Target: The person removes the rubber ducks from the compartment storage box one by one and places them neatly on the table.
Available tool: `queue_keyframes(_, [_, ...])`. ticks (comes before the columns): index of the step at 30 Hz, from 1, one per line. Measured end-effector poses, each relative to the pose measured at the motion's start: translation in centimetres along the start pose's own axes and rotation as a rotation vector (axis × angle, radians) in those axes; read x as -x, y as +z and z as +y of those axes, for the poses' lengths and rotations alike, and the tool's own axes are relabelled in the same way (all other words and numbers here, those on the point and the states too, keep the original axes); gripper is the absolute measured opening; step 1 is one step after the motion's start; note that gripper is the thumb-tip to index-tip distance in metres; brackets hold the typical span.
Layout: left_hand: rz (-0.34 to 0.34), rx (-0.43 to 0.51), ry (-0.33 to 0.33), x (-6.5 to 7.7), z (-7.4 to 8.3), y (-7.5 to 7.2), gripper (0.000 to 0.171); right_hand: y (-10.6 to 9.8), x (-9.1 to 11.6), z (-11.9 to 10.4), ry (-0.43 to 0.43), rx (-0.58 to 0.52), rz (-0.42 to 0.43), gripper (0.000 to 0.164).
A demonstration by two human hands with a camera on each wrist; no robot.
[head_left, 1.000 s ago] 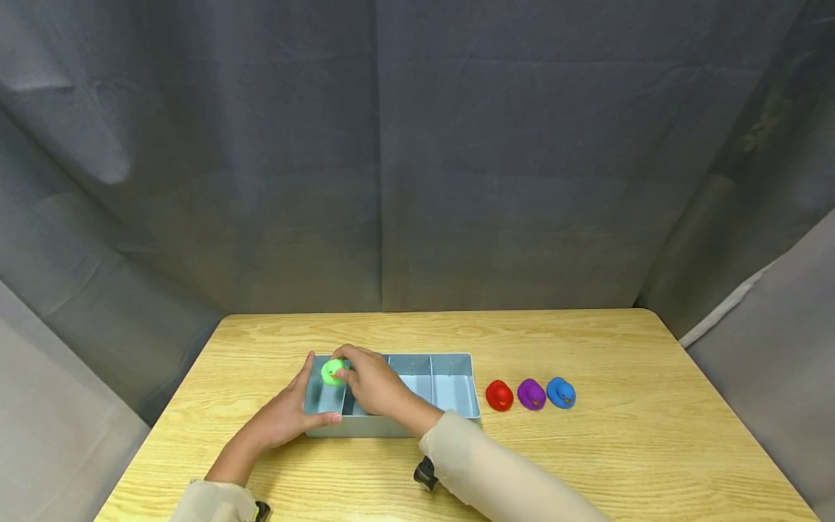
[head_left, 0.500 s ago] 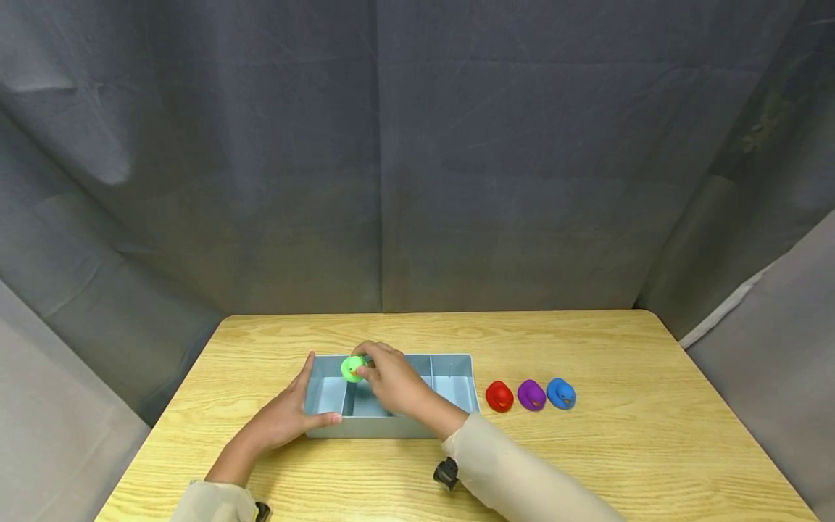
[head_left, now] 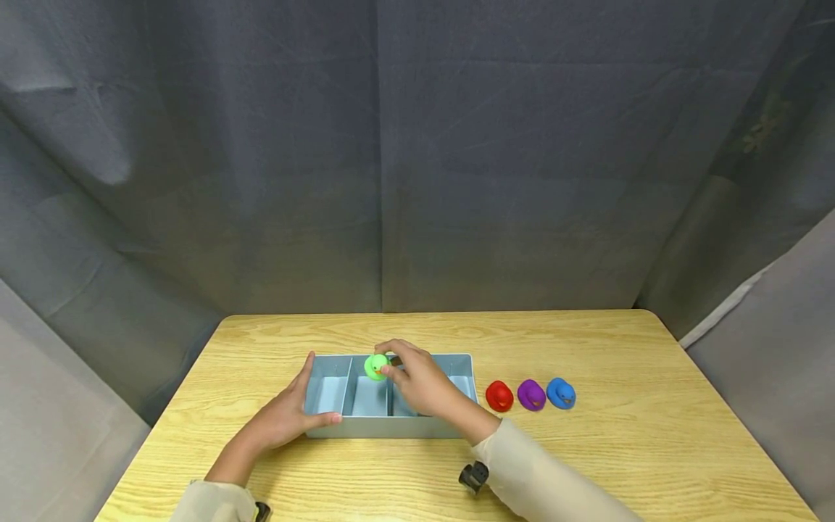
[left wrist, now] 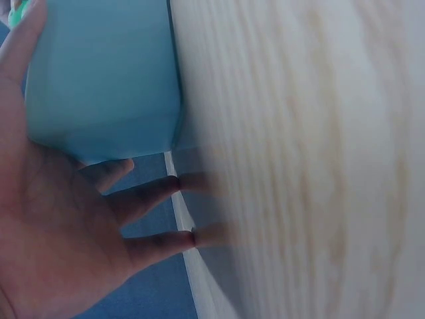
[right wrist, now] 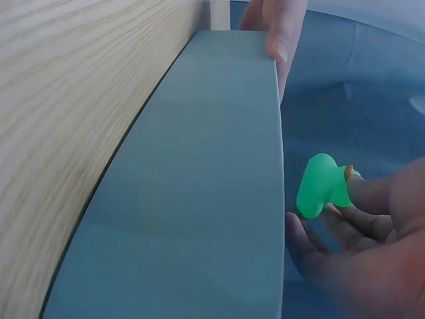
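A small green rubber duck (head_left: pixel 375 367) is pinched between thumb and fingers of my right hand (head_left: pixel 422 380), above the second compartment from the left of a grey-blue divided box (head_left: pixel 391 428). The right wrist view shows the duck (right wrist: pixel 320 186) just beyond the box's long front wall (right wrist: pixel 192 186). At the box's left end my left hand (head_left: pixel 282 417) rests against it, thumb on the front side. In the left wrist view its fingers (left wrist: pixel 156 246) are straight and spread beside the box wall (left wrist: pixel 106 73). The right hand partly hides the right-hand compartments.
To the right of the box, a red rubber duck (head_left: pixel 499 396), a purple one (head_left: pixel 531 395) and a blue one (head_left: pixel 562 394) stand in a row on the wooden table (head_left: pixel 626 449). Grey curtains (head_left: pixel 417 181) hang behind and beside the table.
My right hand has carried the green duck rightward, from over the leftmost compartment to over the second. The left hand, the box and the other ducks have stayed in place.
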State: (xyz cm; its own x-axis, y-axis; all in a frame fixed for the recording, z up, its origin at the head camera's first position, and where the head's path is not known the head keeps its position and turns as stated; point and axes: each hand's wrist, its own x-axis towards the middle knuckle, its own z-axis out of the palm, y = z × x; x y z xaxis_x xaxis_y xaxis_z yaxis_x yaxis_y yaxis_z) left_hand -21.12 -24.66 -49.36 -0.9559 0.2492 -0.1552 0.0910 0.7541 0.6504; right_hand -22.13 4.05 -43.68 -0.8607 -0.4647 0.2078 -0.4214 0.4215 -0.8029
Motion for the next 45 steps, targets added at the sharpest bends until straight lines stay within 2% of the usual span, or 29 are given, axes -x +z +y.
queue_keyframes(12, [-0.010, 0.005, -0.006, 0.2, 0.3, -0.2, 0.131, -2.1, 2.3, 1.4, 0.030, -0.019, 0.003, 0.028])
queue_keyframes(28, [-0.022, 0.014, -0.005, 0.3, 0.4, -0.2, 0.130, -5.5, 5.1, 3.6, -0.020, -0.028, 0.053, 0.029])
queue_keyframes(45, [-0.018, 0.015, -0.004, 0.4, 0.5, -0.2, 0.130, -8.8, 8.3, 5.6, 0.041, -0.028, 0.084, 0.031])
